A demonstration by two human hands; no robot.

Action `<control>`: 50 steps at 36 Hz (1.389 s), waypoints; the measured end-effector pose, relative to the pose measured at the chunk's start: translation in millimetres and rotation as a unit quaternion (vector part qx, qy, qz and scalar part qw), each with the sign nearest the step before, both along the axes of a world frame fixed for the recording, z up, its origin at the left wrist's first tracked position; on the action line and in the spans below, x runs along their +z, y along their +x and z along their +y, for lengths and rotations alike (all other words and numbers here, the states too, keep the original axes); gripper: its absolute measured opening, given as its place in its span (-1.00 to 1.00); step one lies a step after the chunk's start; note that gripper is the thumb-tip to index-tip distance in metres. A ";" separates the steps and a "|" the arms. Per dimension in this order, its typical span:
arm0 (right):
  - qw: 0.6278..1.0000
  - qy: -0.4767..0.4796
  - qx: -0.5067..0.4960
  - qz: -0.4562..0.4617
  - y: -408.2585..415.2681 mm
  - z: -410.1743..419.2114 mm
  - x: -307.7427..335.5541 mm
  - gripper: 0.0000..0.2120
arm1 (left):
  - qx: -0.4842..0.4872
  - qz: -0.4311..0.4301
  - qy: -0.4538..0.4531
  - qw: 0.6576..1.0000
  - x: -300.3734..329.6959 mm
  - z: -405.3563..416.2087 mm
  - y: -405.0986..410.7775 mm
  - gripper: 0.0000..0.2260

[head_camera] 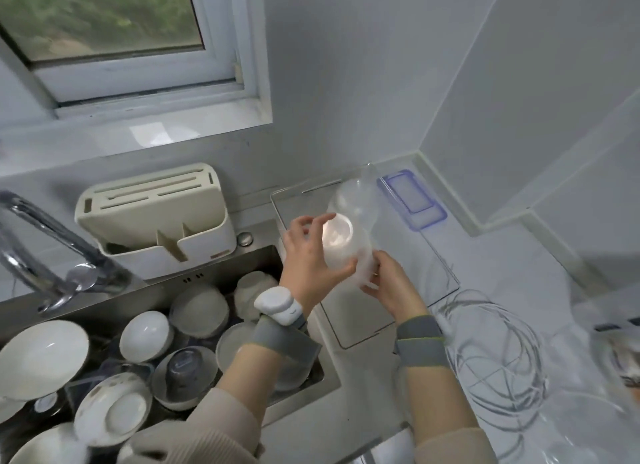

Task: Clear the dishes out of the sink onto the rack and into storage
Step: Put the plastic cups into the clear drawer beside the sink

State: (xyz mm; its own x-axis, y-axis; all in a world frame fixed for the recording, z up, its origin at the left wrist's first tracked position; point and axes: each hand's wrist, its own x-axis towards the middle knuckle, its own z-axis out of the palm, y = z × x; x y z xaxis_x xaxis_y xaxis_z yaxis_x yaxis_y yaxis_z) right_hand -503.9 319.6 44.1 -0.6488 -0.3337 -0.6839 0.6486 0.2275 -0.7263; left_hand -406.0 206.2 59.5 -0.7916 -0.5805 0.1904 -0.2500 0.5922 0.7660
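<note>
I hold a white bowl bottom-up above the counter just right of the sink. My left hand grips its left side with thumb and fingers curled round the rim and base. My right hand holds it from the lower right. A clear glass bowl stands tilted on its edge just behind the white one. The steel sink at lower left is packed with several white bowls and plates.
A chrome faucet arches over the sink's left. A cream utensil holder stands behind the sink. A clear lid with blue clips lies at the back of the counter. A wire rack sits at the right.
</note>
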 end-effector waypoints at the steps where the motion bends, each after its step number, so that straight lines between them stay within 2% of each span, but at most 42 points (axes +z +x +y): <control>1: 0.999 0.038 0.025 -0.003 -6.6 3.1 -3.7 -0.74 | -0.007 -0.020 -0.001 1.000 -3.8 2.4 -2.9 -0.25; 4: 0.991 0.105 0.080 -0.014 -23.4 7.8 -12.7 -0.81 | -0.029 -0.091 -0.034 0.995 -14.1 8.9 -15.6 -0.12; 7: 0.984 0.143 0.107 -0.024 -32.8 5.7 -14.0 -0.85 | -0.044 -0.159 -0.045 0.985 -23.1 12.9 -27.3 -0.11; 10: 0.977 0.171 0.127 -0.025 -41.3 4.1 -15.5 -0.80 | -0.055 -0.171 -0.035 0.983 -29.6 15.2 -37.9 -0.12; 14: 0.976 0.183 0.114 -0.002 -52.0 6.3 -19.7 -0.86 | -0.068 -0.173 -0.047 0.982 -33.3 18.9 -53.3 -0.10; 18: 0.978 0.199 0.057 0.015 -64.2 7.1 -24.2 -0.70 | -0.064 -0.175 -0.017 0.982 -38.9 30.2 -64.4 -0.09; 22: 0.989 0.140 0.017 0.039 -62.3 8.8 -21.9 -0.64 | -0.055 -0.172 0.003 0.984 -49.0 39.5 -71.0 -0.07; 27: 0.985 0.165 0.036 -0.025 -59.3 1.0 -9.1 -0.37 | -0.061 -0.161 0.009 0.985 -53.1 42.2 -78.1 -0.06; 30: 0.983 0.173 0.058 0.033 -55.0 1.9 -15.1 -0.23 | -0.063 -0.158 0.008 0.985 -52.2 42.1 -82.3 -0.06; 32: 0.979 0.178 0.057 0.074 -52.9 1.3 -19.0 -0.22 | -0.068 -0.149 0.023 0.986 -51.3 40.7 -83.1 -0.04; 38: 0.942 0.252 0.083 0.207 -48.6 -4.1 -17.6 -0.35 | -0.093 -0.124 0.081 0.985 -49.8 35.0 -76.5 -0.04; 43: 0.889 0.321 0.121 0.304 -36.6 -10.5 -10.5 -0.43 | -0.073 -0.170 0.092 0.979 -46.1 36.9 -70.8 0.01; 46: 0.866 0.342 0.107 0.349 -29.9 -12.3 -5.7 -0.44 | -0.067 -0.176 0.093 0.978 -44.2 39.6 -67.0 0.01; 50: 0.838 0.352 0.070 0.410 -19.3 -17.1 0.6 -0.50 | -0.052 -0.164 0.075 0.982 -41.1 36.2 -58.1 -0.13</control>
